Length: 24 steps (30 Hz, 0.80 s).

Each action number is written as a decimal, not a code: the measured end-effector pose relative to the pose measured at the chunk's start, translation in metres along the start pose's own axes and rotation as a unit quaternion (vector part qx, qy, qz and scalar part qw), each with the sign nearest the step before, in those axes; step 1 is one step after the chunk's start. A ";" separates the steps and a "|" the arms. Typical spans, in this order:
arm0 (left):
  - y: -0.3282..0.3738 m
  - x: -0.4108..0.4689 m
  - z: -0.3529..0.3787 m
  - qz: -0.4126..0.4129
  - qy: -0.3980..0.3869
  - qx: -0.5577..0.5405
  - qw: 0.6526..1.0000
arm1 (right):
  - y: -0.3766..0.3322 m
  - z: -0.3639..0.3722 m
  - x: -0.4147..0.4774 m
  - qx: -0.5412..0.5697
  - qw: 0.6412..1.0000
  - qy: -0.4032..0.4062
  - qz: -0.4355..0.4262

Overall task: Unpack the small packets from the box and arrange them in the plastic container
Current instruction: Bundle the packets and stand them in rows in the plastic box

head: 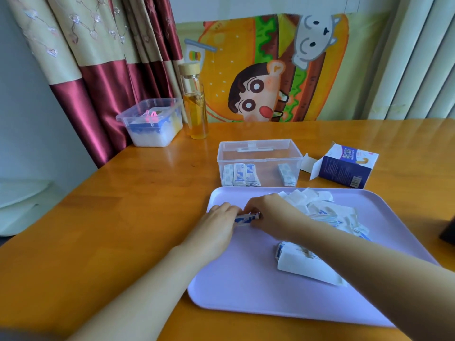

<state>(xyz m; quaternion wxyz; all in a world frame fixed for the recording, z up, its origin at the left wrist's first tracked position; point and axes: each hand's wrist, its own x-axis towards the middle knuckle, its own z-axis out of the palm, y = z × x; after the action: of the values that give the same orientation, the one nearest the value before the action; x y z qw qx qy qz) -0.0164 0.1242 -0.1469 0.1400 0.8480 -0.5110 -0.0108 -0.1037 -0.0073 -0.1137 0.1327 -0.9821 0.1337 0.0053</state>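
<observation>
On the lilac tray (246,286), my left hand (216,225) and my right hand (273,212) together pinch a small stack of blue-and-white packets (246,219) at the tray's far left. A loose heap of packets (327,212) lies at the tray's far right, and a further bunch with a white paper sheet (302,264) lies under my right forearm. Behind the tray stands the clear plastic container (261,148), holding a row of packets (240,177) at its left and one bundle (286,177) at its right. The opened blue-and-white box (344,168) lies on its side to the right.
A glass bottle of amber liquid (195,107) and a lidded clear bin (152,124) stand at the table's back left, by the curtain. A dark object (449,232) pokes in at the right edge. The wooden table (123,205) stretches bare to the left of the tray.
</observation>
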 end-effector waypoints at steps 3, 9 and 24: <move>0.005 0.000 -0.005 -0.002 -0.024 -0.008 1.000 | 0.004 -0.002 -0.004 0.064 0.995 0.071 -0.015; 0.026 0.006 -0.055 -0.057 -0.085 -0.273 0.956 | 0.000 -0.049 -0.008 0.144 0.971 0.167 -0.088; 0.050 0.068 -0.117 -0.034 0.058 -0.461 0.885 | 0.004 -0.109 0.024 0.548 0.824 0.143 0.016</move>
<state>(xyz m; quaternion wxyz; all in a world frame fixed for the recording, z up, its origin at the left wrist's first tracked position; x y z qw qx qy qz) -0.0084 0.0701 -0.0137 0.5445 0.7037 -0.4100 -0.2006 -0.0840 -0.0464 -0.0110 0.6281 -0.7353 0.1479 -0.2074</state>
